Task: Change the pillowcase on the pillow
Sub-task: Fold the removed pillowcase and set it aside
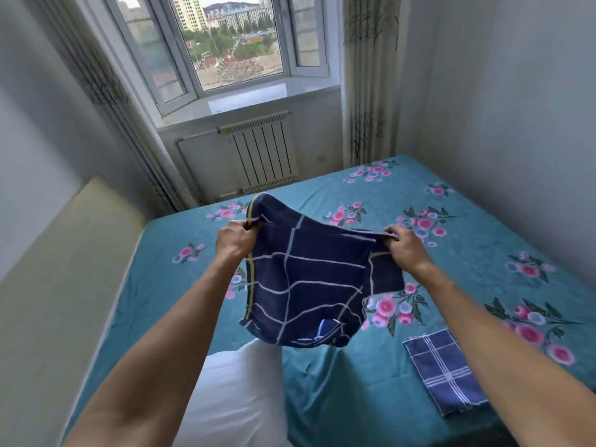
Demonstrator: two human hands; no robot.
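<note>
Both hands are raised over the bed (322, 398), each pinching the upper edge of a dark navy checked pillowcase (309, 279). Left hand (237, 241): fingers curled tight on the corner with the yellow-striped hem. Right hand (404, 248): fingers clenched on the opposite top corner. The cloth hangs slack between them, clear of the sheet, its long axis roughly vertical, lower end bunched and drooping.

Bare white pillow (238, 391) lies at the near edge of the bed, directly below and toward the body from the hanging case; its far tip sits just under the case's lower hem (touching or not, cannot tell). It lies closer to the left arm than to the right.

Folded blue plaid pillowcase (446, 375) rests flat near the bed's near right corner, well apart from the pillow, closer to the right hand.

Judgement: the pillow appears stripped, so the dark case in hand is likely the old one, and the folded one the replacement (not certain). If so, the next move runs down and rightward: drop the held case, reach with the right hand for the folded one.

Window (232, 43) and radiator (261, 153) stand beyond the far edge.
</note>
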